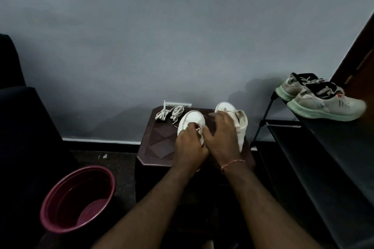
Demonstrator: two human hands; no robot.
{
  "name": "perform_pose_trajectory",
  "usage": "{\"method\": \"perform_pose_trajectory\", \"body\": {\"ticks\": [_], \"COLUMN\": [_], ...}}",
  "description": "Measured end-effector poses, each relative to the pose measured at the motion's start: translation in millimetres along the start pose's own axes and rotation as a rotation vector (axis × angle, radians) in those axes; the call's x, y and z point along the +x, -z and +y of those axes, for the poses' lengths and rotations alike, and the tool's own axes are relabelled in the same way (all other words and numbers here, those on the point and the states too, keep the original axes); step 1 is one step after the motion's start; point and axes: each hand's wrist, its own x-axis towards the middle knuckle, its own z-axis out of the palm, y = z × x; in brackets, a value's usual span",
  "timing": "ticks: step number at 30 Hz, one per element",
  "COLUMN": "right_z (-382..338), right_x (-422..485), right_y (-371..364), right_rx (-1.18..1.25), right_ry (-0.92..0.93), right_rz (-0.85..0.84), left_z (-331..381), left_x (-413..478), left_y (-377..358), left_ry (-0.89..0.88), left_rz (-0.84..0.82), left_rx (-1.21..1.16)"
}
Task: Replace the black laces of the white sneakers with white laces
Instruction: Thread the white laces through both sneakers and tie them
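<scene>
Two white sneakers stand on a dark brown stool (159,147). My left hand (190,143) grips the left sneaker (192,118) at its lacing, fingers curled over the tongue. My right hand (220,135) hovers between the two shoes, blurred, with its fingers stretched toward the right sneaker (240,121). A thin black lace (205,116) runs from the left sneaker's toe to those fingertips; whether they hold it is unclear. Two bundles of white laces (169,113) lie at the stool's back left corner.
A maroon bucket (77,198) stands on the floor at the left. A black shoe rack (315,147) at the right carries another pair of white trainers (321,99). A grey wall is close behind the stool, and dark furniture fills the far left.
</scene>
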Motion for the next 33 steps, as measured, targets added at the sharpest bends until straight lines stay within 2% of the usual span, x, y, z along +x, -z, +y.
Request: {"method": "perform_pose_trajectory", "body": {"ticks": [2, 4, 6, 8, 10, 12, 14, 18, 20, 23, 26, 30, 33], "right_z": [-25, -41, -51, -53, -50, -47, -46, -48, -53, -54, -53, -56, -56], "right_x": [3, 16, 32, 42, 44, 40, 37, 38, 35, 36, 37, 34, 32], "right_y": [-10, -21, -32, -44, -55, -60, -60, -55, -51, -52, -53, -47, -44], "right_rx": [0.128, 0.109, 0.068, -0.016, -0.141, -0.203, -0.202, -0.202, -0.195, -0.180, -0.185, -0.180, -0.183], "right_ry": [-0.082, -0.186, -0.237, -0.251, -0.248, -0.254, -0.254, -0.276, -0.288, -0.329, -0.346, -0.353, -0.334], "right_rz": [-0.104, -0.210, -0.311, -0.439, -0.473, -0.429, -0.394, -0.391, -0.393, -0.391, -0.389, -0.423, -0.426], "left_z": [-7, -15, -29, -42, -59, -77, -90, -98, -96, -96, -98, -107, -104], "left_x": [-9, -17, -18, -9, 11, 36, 65, 120, 135, 153, 157, 148, 141], "left_y": [4, 12, 22, 33, 39, 37, 28, -2, -13, -31, -39, -32, -26], "left_ry": [0.055, 0.054, -0.017, 0.032, 0.140, 0.159, 0.103, -0.124, -0.167, -0.138, -0.135, -0.133, -0.103], "left_rz": [0.027, -0.005, 0.003, 0.075, 0.138, 0.079, 0.002, -0.179, -0.240, -0.267, -0.379, -0.418, -0.543], "left_rx": [-0.232, -0.432, -0.524, -0.551, -0.423, -0.171, 0.022, 0.450, 0.558, 0.620, 0.648, 0.502, 0.380]}}
